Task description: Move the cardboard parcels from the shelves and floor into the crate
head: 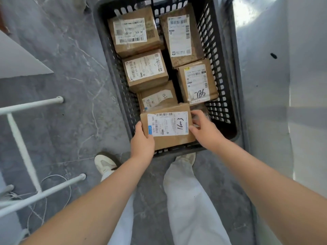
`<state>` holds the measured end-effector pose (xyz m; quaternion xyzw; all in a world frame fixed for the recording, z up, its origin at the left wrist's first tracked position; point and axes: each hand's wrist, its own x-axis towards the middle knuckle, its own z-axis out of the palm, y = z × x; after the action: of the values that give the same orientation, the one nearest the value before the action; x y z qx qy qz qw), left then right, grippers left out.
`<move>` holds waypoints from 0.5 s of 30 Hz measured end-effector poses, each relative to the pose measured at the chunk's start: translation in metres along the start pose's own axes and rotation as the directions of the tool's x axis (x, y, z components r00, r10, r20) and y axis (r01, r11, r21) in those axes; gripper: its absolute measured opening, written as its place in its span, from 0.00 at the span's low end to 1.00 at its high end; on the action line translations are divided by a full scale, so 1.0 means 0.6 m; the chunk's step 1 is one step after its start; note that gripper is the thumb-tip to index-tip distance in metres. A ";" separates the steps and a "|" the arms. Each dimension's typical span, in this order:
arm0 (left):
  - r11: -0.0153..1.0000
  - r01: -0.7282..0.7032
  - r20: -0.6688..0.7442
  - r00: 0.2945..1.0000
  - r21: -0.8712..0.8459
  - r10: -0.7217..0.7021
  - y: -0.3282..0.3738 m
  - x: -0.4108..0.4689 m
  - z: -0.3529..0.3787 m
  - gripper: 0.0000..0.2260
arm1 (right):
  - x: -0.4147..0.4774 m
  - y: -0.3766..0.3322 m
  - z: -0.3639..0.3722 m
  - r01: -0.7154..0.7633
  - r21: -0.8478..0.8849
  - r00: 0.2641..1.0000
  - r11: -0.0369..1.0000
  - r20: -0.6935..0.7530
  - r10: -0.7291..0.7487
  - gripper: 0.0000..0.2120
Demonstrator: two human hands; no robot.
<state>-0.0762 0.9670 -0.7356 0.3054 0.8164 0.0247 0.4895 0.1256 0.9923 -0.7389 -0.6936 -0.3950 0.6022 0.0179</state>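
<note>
Parcel [168, 126] hovers over the near end of the crate [221, 106], left hand [142, 140] and right hand [205, 131] gripping its sides, fingers [196, 114] curled round it. Placing step, I reckon; next, settle it flat, let go.

A grey veined floor [70, 55] is seen throughout — a white rack frame [22, 147] is set at eight o'clock, a pale wall [307, 68] at three, brightly lit.

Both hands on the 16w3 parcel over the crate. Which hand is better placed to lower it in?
Probably the right hand: it grips the parcel at its edge over the bare near corner of the crate. The left hand sits tight against the crate's left wall.
</note>
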 end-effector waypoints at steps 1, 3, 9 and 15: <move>1.000 0.004 -0.004 1.000 0.015 -0.004 -0.004 0.010 0.004 0.21 | 0.010 0.007 0.009 -0.002 -0.011 1.000 1.000 0.009 0.002 0.23; 0.999 0.021 -0.018 1.000 0.031 -0.020 -0.011 0.028 0.016 0.19 | 0.028 0.017 0.025 -0.008 -0.041 1.000 0.999 0.014 0.009 0.23; 0.990 0.136 -0.086 0.986 -0.047 -0.140 -0.010 0.059 0.059 0.22 | 0.060 0.030 0.045 0.002 -0.052 0.999 0.999 -0.036 -0.003 0.23; 0.982 0.191 -0.031 0.981 0.005 -0.191 -0.019 0.056 0.065 0.16 | 0.067 0.032 0.044 -0.018 -0.080 1.000 0.997 -0.026 0.015 0.23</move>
<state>-0.0611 0.9652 -0.7864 0.2273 0.8493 -0.0210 0.4759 0.1119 0.9900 -0.7887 -0.7045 -0.4127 0.5772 -0.0098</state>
